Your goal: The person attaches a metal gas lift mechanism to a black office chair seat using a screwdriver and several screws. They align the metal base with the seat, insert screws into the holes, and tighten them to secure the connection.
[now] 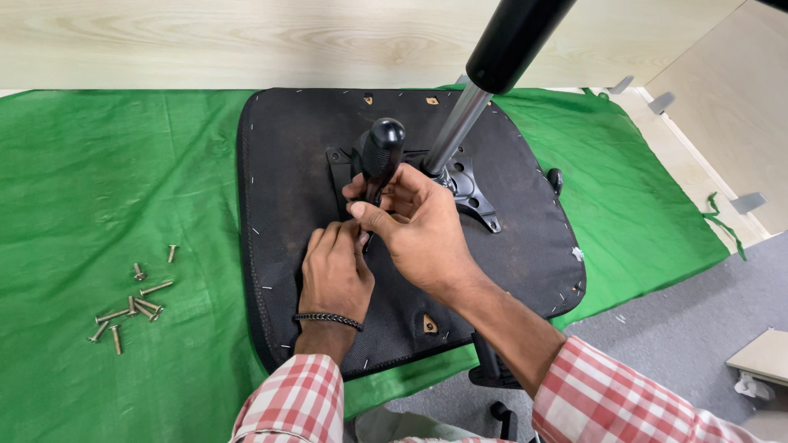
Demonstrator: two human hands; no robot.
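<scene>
Where the checked red-and-white sleeves enter at the bottom of the view, we note two bare forearms reaching forward over an upturned black chair seat (287, 180). Our left hand (335, 275), with a dark braided band at the wrist, rests knuckles up on the fabric underside of the seat; its fingers curl down toward the tip of the tool, and we cannot tell whether they pinch anything. Just beyond and touching it, our right hand (414, 226) has its grip clamped around the shank and lower handle of a black-handled screwdriver (382, 152), which stands nearly upright over the middle of the seat. The tip is hidden behind the fingers.

Immediately past the screwdriver we record a black metal mounting plate (472, 193) fixed at the seat's centre, with a chrome column (455, 127) rising from it at a tilt into a black tube (513, 37) that leaves the top of the view. A small black knob (556, 179) shows at the seat's right edge.

The seat lies on a green cloth (107, 189). Well apart to the left, a loose cluster of metal screws (131, 308) lies on the cloth. A pale wooden panel (246, 41) stands behind, and grey floor (657, 344) shows at the lower right.
</scene>
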